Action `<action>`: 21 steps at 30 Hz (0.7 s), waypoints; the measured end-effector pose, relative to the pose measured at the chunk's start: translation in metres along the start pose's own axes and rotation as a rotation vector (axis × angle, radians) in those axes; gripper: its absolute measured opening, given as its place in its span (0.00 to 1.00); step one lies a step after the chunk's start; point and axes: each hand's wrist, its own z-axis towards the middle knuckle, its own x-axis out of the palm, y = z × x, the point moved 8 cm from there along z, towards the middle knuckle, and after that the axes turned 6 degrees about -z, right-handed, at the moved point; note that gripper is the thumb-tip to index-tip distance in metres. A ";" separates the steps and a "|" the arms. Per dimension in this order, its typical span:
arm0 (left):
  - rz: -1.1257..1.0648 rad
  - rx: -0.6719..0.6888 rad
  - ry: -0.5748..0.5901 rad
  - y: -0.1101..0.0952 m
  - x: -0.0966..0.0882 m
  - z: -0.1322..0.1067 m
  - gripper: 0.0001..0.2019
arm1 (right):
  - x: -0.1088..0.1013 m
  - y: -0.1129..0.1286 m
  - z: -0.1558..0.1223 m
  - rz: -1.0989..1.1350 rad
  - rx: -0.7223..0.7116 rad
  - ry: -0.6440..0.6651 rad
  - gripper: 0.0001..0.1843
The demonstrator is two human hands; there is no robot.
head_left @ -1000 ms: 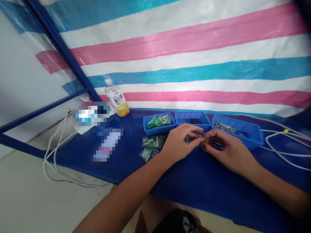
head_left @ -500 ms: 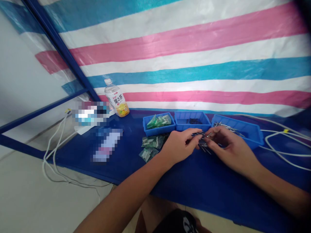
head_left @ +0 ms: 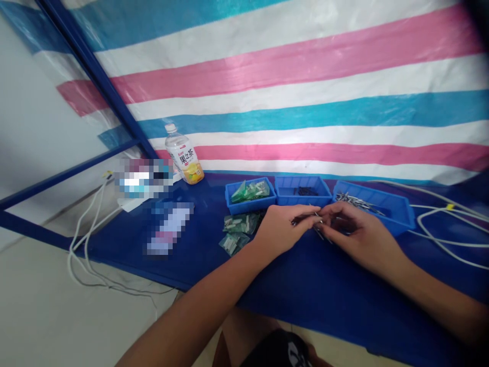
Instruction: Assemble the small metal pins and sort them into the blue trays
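A sheet of plastic striped in pink, white and blue (head_left: 290, 69) hangs behind a glossy dark-blue tabletop (head_left: 290, 285). At the back left stands a clear plastic bottle with a printed label and yellow base (head_left: 186, 157); white cables (head_left: 439, 238) loop at the far right. Three blue plastic trays line the area beyond the hands: the left tray (head_left: 250, 206) holds a green plastic bag (head_left: 250, 191), the middle tray (head_left: 284, 191) small dark pieces (head_left: 306, 191), the right tray (head_left: 401, 216) thin silvery rods (head_left: 357, 201). Small clear plastic bags with pale contents (head_left: 240, 223) lie just left of the left hand (head_left: 282, 227), and the right hand (head_left: 357, 232) overlaps the near side of the right tray.

Slender, dark and silvery metal pieces (head_left: 320, 232) are between the two hands, in front of the middle tray. The left hand pinches them between thumb and fingers. The right hand is curled with its fingertips at the pieces; whether it grips one cannot be told. The fingers hide most of their length; the visible lower ends slant down and rightward, toward the near edge.
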 end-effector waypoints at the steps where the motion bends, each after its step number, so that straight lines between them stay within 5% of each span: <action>1: -0.017 -0.010 -0.008 0.001 -0.001 0.000 0.10 | 0.001 0.000 0.000 -0.001 -0.010 0.011 0.13; 6: -0.136 -0.081 -0.087 0.008 -0.006 0.001 0.03 | 0.004 0.000 -0.001 0.017 -0.001 0.030 0.19; 12: -0.274 -0.155 -0.134 0.014 -0.008 0.000 0.17 | 0.002 -0.005 -0.002 0.151 0.098 0.006 0.23; 21: 0.002 -0.102 -0.068 0.007 -0.011 0.003 0.16 | -0.004 -0.010 0.001 0.175 0.131 -0.045 0.19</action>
